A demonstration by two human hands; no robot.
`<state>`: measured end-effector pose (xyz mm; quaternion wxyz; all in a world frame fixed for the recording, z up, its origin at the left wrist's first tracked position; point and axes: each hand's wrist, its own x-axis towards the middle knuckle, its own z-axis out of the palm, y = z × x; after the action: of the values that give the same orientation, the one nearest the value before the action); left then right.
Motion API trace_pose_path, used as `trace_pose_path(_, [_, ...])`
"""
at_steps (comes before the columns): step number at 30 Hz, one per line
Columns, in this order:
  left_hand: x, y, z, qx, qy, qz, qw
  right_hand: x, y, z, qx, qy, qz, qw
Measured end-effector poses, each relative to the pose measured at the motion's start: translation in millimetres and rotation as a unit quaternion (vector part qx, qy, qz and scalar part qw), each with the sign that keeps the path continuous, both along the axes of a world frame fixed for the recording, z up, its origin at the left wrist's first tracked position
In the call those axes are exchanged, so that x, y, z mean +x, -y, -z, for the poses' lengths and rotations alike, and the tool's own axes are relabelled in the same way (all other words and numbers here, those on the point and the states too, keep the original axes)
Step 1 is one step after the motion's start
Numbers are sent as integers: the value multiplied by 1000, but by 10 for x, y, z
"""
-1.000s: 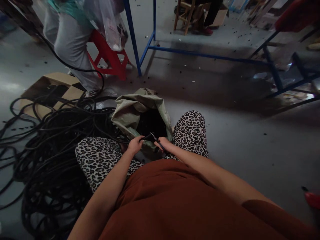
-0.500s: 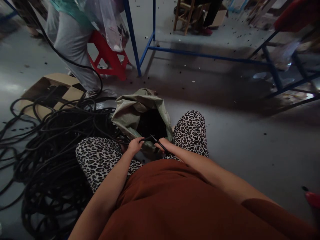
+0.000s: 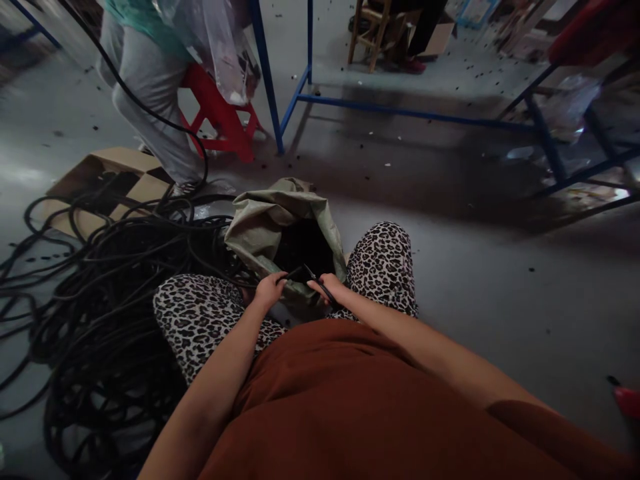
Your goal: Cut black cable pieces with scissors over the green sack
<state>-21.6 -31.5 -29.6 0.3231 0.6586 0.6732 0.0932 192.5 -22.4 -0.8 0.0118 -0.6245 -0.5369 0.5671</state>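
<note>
Green sack (image 3: 270, 223): stands open-mouthed between the seated person's knees. Left hand (image 3: 269, 291): at the sack's near rim, clenched on a black cable end (image 3: 293, 274). Right hand (image 3: 327, 288): beside it, gripping a dark cutting tool (image 3: 316, 283). Cable heap (image 3: 100, 293): crowds the sack's left. Bare floor (image 3: 500, 280): open, right of the sack.

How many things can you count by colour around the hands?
Green: 1, the sack
Red: 1, the stool
Brown: 1, the box
Black: 2, the cable heap and the cutters in the right hand, by the left hand
Total: 5
</note>
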Motion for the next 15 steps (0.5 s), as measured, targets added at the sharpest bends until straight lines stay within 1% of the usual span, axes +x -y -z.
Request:
trace_pose_path(2, [-7,-12,-1,14,9,-15,1000,6,12,14,-3,-9,-5,1000])
trace_pose_path(6, [-6,-27,3,29,23,-39,999,5,34,29,-5,-13,-43,999])
trace_pose_path(10, [19,-14,9,39,35,-26,998,-12,33,54,2,-10,-68,998])
trace_pose_path(15, [54,8,1,40,26,-6,999,-29,26,83,1,-17,-63,998])
